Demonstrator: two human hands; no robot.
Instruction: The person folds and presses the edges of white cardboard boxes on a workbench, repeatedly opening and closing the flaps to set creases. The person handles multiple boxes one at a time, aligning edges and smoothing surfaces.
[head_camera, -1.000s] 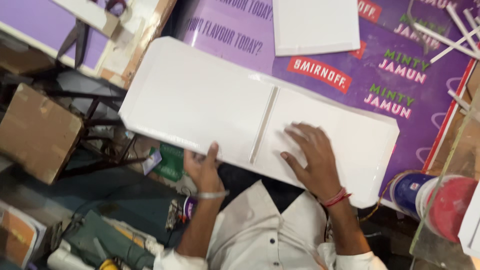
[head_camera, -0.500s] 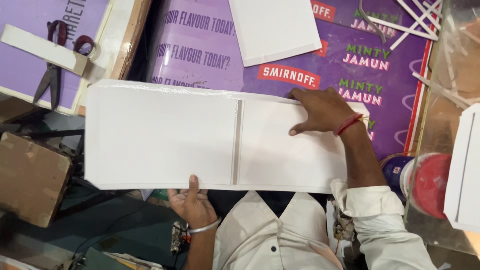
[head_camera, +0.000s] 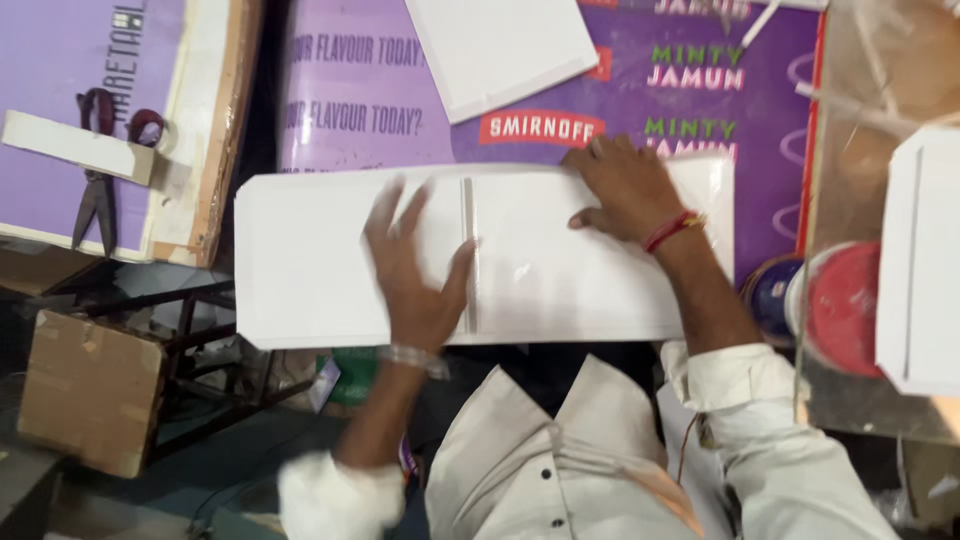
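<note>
A wide white board (head_camera: 300, 270) made of two panels joined at a middle seam lies flat across the purple printed table cover (head_camera: 360, 120). My left hand (head_camera: 415, 270) rests palm down on the left panel beside the seam, fingers spread, slightly blurred. My right hand (head_camera: 625, 185) presses on the far edge of the right panel, fingers bent, with a red thread at the wrist. Neither hand grips anything.
A second white panel (head_camera: 500, 50) lies at the back. Scissors (head_camera: 100, 190) and a white strip (head_camera: 75, 145) sit on a purple board at left. A red-lidded tub (head_camera: 845, 305), tape roll (head_camera: 770, 295) and white box (head_camera: 920, 260) stand right; a cardboard box (head_camera: 90, 390) is below left.
My left hand has come up from under the near edge onto the top of the left panel. My right hand stays at the far edge. The board now lies squarer on the table.
</note>
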